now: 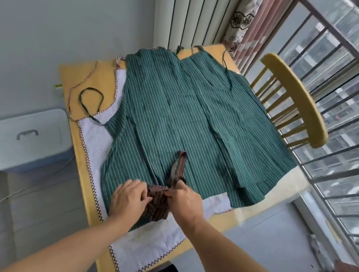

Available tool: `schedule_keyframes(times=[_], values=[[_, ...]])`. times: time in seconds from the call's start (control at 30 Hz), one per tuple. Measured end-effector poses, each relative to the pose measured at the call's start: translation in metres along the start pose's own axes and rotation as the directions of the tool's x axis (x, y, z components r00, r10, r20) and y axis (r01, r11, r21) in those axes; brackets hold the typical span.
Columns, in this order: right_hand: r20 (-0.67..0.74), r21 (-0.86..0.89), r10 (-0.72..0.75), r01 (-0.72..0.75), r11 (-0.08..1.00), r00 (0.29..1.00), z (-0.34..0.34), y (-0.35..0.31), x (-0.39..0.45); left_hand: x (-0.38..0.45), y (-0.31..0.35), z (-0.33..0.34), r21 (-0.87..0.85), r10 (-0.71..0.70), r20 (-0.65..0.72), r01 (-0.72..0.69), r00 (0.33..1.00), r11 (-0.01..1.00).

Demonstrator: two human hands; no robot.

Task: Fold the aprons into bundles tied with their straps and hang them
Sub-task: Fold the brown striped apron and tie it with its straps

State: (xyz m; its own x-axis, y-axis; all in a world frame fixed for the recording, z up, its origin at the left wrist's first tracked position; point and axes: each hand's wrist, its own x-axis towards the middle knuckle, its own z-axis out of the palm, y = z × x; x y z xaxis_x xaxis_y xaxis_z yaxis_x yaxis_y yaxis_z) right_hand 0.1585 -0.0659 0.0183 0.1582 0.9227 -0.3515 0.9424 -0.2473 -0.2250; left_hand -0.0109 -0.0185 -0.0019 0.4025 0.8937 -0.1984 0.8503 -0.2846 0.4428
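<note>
Tying step: brown striped bundle [157, 206] at near table [86, 167] edge, on green aprons [188, 118]. Left hand [129, 199] pinching bundle; right hand [184, 200] gripping strap [178, 166]. Next, probably: cinch knot, hang.

left hand [129, 199] fingers curled, right hand [182, 200] gripping

Soft daylight pours in through the window [357, 114] on the right, even and bright, shadows faint. Wide-angle bending curves the railing [346, 52] and wall lines. The bottom-right corner smears into blur; the centre stays fairly sharp, no harsh glare.
</note>
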Motion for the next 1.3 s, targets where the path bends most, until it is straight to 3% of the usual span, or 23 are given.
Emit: schedule_keyframes(times=[0.07,0.2,0.3,0.4,0.53,0.63,0.83,0.97,1.03,1.2,1.27,1.3], values=[[0.008,0.006,0.043,-0.043,0.999,0.999,-0.002,0.004,-0.004,0.006,-0.003,0.000,-0.055,0.091,0.044,-0.089,0.995,0.995],[0.035,0.001,0.050,-0.050,0.999,0.998,-0.006,0.002,-0.016,0.016,-0.002,0.000,-0.177,0.096,0.160,-0.067,0.982,0.982],[0.051,-0.024,0.059,-0.057,0.998,0.997,-0.008,-0.006,-0.022,0.021,-0.007,0.000,-0.029,0.218,0.097,-0.216,0.971,0.976],[0.081,-0.022,0.076,-0.074,0.997,0.994,-0.005,-0.017,-0.027,0.021,-0.017,0.000,0.121,0.451,0.018,-0.449,0.893,0.885],[0.100,0.154,0.108,-0.123,0.980,0.989,-0.001,-0.023,-0.028,0.022,-0.020,-0.004,0.151,0.580,-0.039,-0.569,0.814,0.808],[0.065,0.283,0.107,-0.121,0.951,0.992,0.001,-0.022,-0.029,0.019,-0.023,-0.007,0.067,0.576,-0.004,-0.575,0.817,0.816],[0.038,0.253,0.030,-0.039,0.967,0.999,-0.002,-0.017,-0.031,0.018,-0.023,-0.011,-0.109,0.467,0.205,-0.454,0.860,0.884],[0.045,0.324,0.014,-0.028,0.946,0.999,-0.007,-0.008,-0.034,0.019,-0.013,-0.007,-0.110,0.408,0.212,-0.393,0.888,0.913],[0.109,0.466,0.018,-0.067,0.882,0.994,-0.010,-0.005,-0.033,0.020,-0.008,-0.004,-0.126,0.387,0.240,-0.367,0.890,0.922],[0.328,0.770,-0.021,-0.254,0.585,0.944,-0.017,-0.003,-0.024,0.022,-0.009,0.000,-0.263,0.380,0.351,-0.299,0.856,0.917],[0.316,0.787,-0.033,-0.243,0.568,0.948,-0.017,-0.003,-0.021,0.021,-0.013,0.002,-0.302,0.354,0.362,-0.250,0.862,0.920],[0.274,0.758,-0.033,-0.195,0.623,0.961,-0.016,-0.002,-0.020,0.022,-0.014,0.003,-0.319,0.340,0.363,-0.227,0.868,0.920]])
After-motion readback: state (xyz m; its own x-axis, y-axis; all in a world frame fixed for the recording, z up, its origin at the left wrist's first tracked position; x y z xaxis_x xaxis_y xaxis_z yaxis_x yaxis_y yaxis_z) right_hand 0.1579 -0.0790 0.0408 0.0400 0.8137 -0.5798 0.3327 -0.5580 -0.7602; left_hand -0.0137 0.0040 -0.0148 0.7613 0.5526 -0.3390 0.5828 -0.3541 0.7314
